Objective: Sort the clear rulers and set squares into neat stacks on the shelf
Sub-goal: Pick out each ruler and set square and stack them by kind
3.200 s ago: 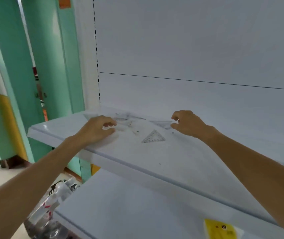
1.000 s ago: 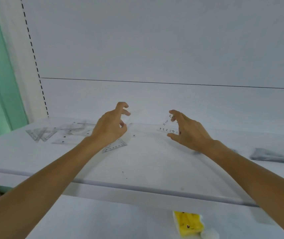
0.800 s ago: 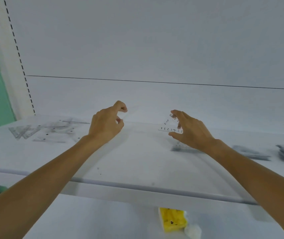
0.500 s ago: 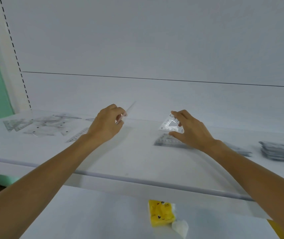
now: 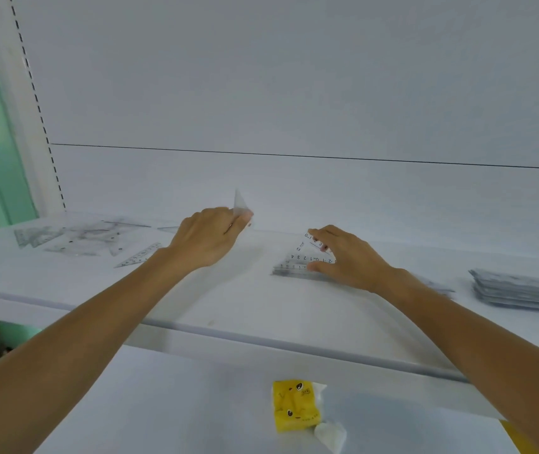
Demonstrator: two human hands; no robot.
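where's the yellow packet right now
In the head view the yellow packet lies bottom centre on the lower shelf, below the right hand, touching a white scrap.

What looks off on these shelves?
Far left of the upper shelf, clear rulers and set squares lie in a loose heap, overlapping at mixed angles, unlike the squared stack at far right. On the lower shelf, a yellow cartoon-face packet lies alone with white tissue sticking out.

One wide-angle camera, worn on the head, faces the shelf (image 5: 261, 306) from close by, looking forward and slightly down. The left forearm (image 5: 81, 339) and right forearm (image 5: 474, 339) enter from the bottom corners; a lower shelf (image 5: 163, 404) fills the foreground
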